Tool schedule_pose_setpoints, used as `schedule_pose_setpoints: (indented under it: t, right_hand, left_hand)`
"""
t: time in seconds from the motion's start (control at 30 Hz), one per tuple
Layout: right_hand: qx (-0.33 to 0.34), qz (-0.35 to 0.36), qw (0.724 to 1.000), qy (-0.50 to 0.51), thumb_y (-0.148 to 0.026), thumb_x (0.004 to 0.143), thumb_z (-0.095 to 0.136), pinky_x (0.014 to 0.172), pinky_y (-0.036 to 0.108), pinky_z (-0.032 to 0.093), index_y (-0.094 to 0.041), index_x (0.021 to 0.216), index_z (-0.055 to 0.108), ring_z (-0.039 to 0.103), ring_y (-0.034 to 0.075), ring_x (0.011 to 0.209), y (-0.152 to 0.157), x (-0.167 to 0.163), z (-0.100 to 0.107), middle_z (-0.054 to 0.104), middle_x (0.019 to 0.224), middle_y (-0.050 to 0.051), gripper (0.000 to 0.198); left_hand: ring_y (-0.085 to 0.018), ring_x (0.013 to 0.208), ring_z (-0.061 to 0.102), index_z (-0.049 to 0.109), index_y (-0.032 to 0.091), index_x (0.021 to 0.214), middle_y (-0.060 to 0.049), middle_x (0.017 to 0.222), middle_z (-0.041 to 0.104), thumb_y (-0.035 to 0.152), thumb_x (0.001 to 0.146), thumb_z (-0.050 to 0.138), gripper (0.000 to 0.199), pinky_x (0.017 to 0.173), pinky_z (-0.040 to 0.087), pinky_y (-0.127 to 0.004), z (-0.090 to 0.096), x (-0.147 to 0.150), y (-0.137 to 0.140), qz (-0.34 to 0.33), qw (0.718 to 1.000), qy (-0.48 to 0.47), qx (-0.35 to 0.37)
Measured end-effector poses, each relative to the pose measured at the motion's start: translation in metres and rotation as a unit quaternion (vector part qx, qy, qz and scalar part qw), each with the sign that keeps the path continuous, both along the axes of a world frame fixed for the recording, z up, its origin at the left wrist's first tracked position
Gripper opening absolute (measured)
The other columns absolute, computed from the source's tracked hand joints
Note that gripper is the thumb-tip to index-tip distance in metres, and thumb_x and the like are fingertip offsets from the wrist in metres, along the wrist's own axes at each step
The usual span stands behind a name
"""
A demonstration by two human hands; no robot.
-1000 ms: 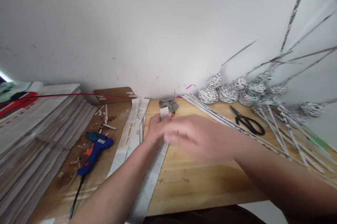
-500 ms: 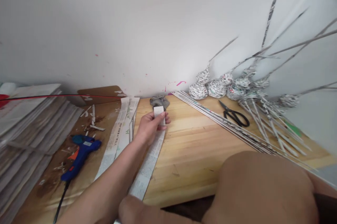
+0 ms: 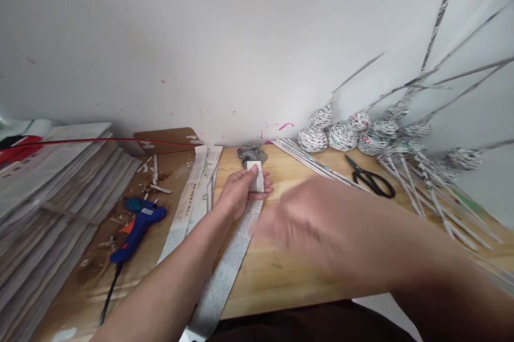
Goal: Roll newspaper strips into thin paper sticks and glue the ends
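Observation:
My left hand [image 3: 243, 190] grips one end of a long newspaper strip [image 3: 231, 256], thumb on top and fingers beneath. From there the strip runs down toward me, past the table's front edge. My right hand [image 3: 299, 219] is smeared by motion, a little to the right of the strip and above the wood; its fingers cannot be made out. Just beyond the held end lies a crumpled grey cloth [image 3: 252, 154]. More newspaper strips [image 3: 188, 197] lie flat to the left of my left forearm.
A blue glue gun [image 3: 138, 229] and paper scraps lie on the left, beside a tall newspaper stack [image 3: 60, 197]. Black scissors [image 3: 371, 179], thin rolled paper sticks [image 3: 309, 160] and several woven paper gourds [image 3: 313, 138] are at the right by the wall [image 3: 241, 37].
My right hand has come up from the bottom edge to the middle, near the strip. The left hand still holds the strip's end; the view has turned slightly left.

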State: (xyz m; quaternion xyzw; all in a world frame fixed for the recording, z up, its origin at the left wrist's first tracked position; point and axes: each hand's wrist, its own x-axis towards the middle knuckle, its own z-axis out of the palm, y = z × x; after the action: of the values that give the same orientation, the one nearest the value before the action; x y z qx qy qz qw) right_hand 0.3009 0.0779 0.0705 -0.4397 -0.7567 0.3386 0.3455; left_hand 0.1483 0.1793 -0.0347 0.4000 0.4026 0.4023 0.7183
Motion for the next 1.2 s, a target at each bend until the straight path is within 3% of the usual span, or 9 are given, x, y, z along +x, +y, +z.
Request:
schedule_pose_setpoints:
  t: [0.07, 0.17, 0.27, 0.33, 0.53, 0.73, 0.9, 1.2]
  right_hand:
    - [-0.048, -0.05, 0.998, 0.007, -0.041, 0.091, 0.05, 0.061, 0.028, 0.045, -0.023, 0.086, 0.071, 0.061, 0.016, 0.063, 0.035, 0.007, -0.012, 0.066, 0.066, 0.001, 0.028]
    - [-0.119, -0.141, 0.978, 0.098, -0.041, 0.091, 0.049, 0.055, 0.026, 0.044, -0.017, 0.113, 0.061, 0.055, 0.012, 0.054, 0.082, 0.018, -0.053, 0.063, 0.067, 0.001, 0.035]
    - [-0.181, -0.084, 0.97, 0.14, -0.049, 0.085, 0.057, 0.05, 0.023, 0.038, -0.013, 0.102, 0.066, 0.049, 0.009, 0.054, 0.1, 0.022, -0.088, 0.062, 0.071, 0.002, 0.041]
    - [-0.186, -0.056, 0.969, 0.151, -0.053, 0.081, 0.061, 0.049, 0.022, 0.034, -0.012, 0.091, 0.069, 0.045, 0.008, 0.053, 0.098, 0.019, -0.098, 0.059, 0.067, 0.001, 0.042]
    - [-0.167, -0.062, 0.968, 0.177, -0.05, 0.079, 0.061, 0.049, 0.023, 0.028, -0.012, 0.071, 0.066, 0.04, 0.008, 0.052, 0.091, 0.01, -0.1, 0.051, 0.056, -0.002, 0.038]
    - [-0.207, -0.084, 0.936, 0.27, -0.047, 0.073, 0.066, 0.046, 0.024, 0.023, -0.015, 0.057, 0.054, 0.036, 0.007, 0.048, 0.092, 0.007, -0.099, 0.044, 0.051, -0.004, 0.037]
    - [-0.218, -0.084, 0.931, 0.279, -0.047, 0.071, 0.068, 0.044, 0.023, 0.021, -0.014, 0.062, 0.058, 0.039, 0.007, 0.05, 0.092, 0.006, -0.101, 0.047, 0.054, -0.004, 0.036]
    - [-0.191, -0.147, 0.928, 0.283, -0.047, 0.068, 0.071, 0.046, 0.024, 0.024, -0.014, 0.067, 0.066, 0.038, 0.008, 0.05, 0.094, 0.002, -0.109, 0.051, 0.056, -0.003, 0.033]
  left_hand:
    - [-0.017, 0.058, 0.067, 0.068, 0.01, 0.085, -0.008, 0.068, 0.07, 0.043, 0.08, 0.066, 0.033, 0.053, 0.056, -0.026, -0.001, 0.0, 0.0, -0.002, 1.0, 0.005, 0.013]
    - [-0.017, 0.06, 0.067, 0.068, 0.009, 0.089, -0.01, 0.072, 0.071, 0.046, 0.08, 0.065, 0.038, 0.053, 0.055, -0.026, -0.003, 0.0, 0.0, -0.015, 0.999, 0.036, 0.032]
    - [-0.016, 0.059, 0.067, 0.067, 0.01, 0.089, -0.01, 0.072, 0.071, 0.051, 0.079, 0.064, 0.042, 0.053, 0.053, -0.024, -0.005, 0.0, 0.001, -0.027, 0.995, 0.069, 0.063]
    - [-0.016, 0.06, 0.067, 0.067, 0.01, 0.089, -0.01, 0.073, 0.071, 0.053, 0.078, 0.064, 0.044, 0.054, 0.053, -0.025, -0.005, -0.001, 0.001, -0.042, 0.992, 0.082, 0.086]
    - [-0.016, 0.063, 0.066, 0.068, 0.011, 0.085, -0.008, 0.074, 0.071, 0.05, 0.075, 0.068, 0.04, 0.059, 0.053, -0.026, -0.006, -0.001, 0.0, -0.066, 0.985, 0.097, 0.123]
    - [-0.019, 0.066, 0.067, 0.069, 0.01, 0.085, -0.011, 0.078, 0.072, 0.052, 0.072, 0.07, 0.044, 0.062, 0.055, -0.03, -0.004, 0.001, -0.003, -0.055, 0.99, 0.087, 0.092]
    - [-0.019, 0.063, 0.068, 0.067, 0.011, 0.084, -0.01, 0.075, 0.072, 0.052, 0.073, 0.069, 0.043, 0.061, 0.056, -0.031, -0.006, 0.001, -0.003, -0.04, 0.993, 0.083, 0.079]
    - [-0.019, 0.067, 0.068, 0.063, 0.014, 0.084, -0.008, 0.075, 0.071, 0.048, 0.079, 0.062, 0.035, 0.063, 0.056, -0.031, -0.013, 0.0, -0.002, -0.055, 0.988, 0.1, 0.108]
